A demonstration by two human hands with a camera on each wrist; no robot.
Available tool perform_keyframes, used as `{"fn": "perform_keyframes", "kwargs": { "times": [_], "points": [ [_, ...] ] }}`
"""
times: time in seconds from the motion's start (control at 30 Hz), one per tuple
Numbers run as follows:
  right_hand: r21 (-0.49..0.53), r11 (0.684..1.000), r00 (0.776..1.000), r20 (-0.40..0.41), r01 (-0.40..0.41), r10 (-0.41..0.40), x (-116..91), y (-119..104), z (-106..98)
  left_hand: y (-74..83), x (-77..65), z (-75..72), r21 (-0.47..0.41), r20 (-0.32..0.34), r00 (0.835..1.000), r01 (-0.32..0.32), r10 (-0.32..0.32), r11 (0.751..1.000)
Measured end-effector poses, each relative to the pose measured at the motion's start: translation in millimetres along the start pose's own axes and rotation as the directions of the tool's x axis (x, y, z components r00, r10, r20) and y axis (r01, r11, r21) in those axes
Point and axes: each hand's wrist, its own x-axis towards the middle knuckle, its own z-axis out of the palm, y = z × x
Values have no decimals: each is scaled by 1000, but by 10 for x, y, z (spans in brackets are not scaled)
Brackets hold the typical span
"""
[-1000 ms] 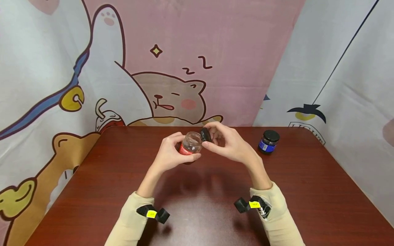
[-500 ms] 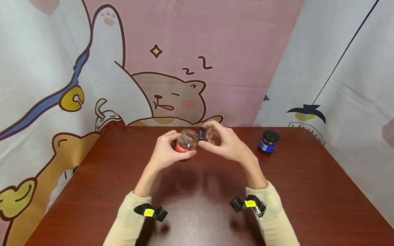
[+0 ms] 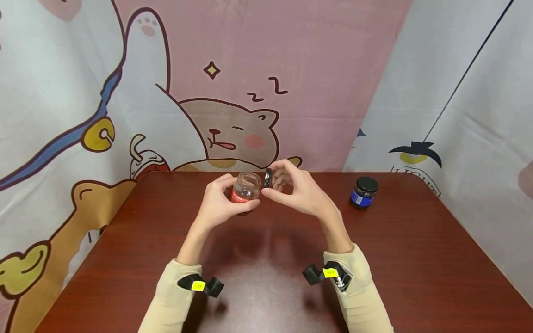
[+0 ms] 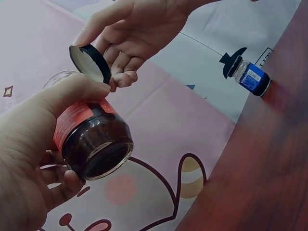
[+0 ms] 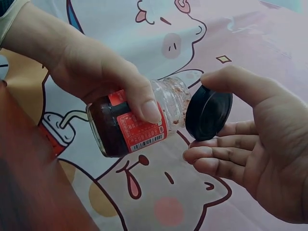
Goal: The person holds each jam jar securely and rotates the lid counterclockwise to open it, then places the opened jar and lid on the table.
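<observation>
Jar [image 3: 247,187] was gripped by left hand [image 3: 220,202], likely for steadiness; right hand [image 3: 299,188] pinched lid [image 5: 209,113] beside that grip.

This seems to be an indoor place; whether home or studio, one cannot tell. A reddish-brown table [image 3: 416,259] stands there, and cartoon-printed cloth [image 3: 325,83] hangs behind it and along both sides.

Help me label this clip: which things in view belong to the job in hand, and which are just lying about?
Seemingly in the job:
red-labelled jar, held by the left fingers
black lid, pinched by the right fingers beside the jar's mouth

Seemingly lying about:
blue-labelled jar, lid on, standing on the table
</observation>
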Motion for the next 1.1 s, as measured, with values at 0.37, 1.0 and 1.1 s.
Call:
{"fn": "perform_keyframes", "kwargs": {
  "times": [0.37,1.0,1.1],
  "points": [
    [29,999,999,-32,-27,28,95,292,110,-46,17,-125,38,-59,998,30,-27,999],
    [30,999,998,-54,-21,22,121,227,202,-131,10,-219,43,-68,996,66,-63,997],
    [21,1000,998,-52,-17,18,123,186,212,-150,5,-232,42,-67,995,76,-73,996]
  ]
}}
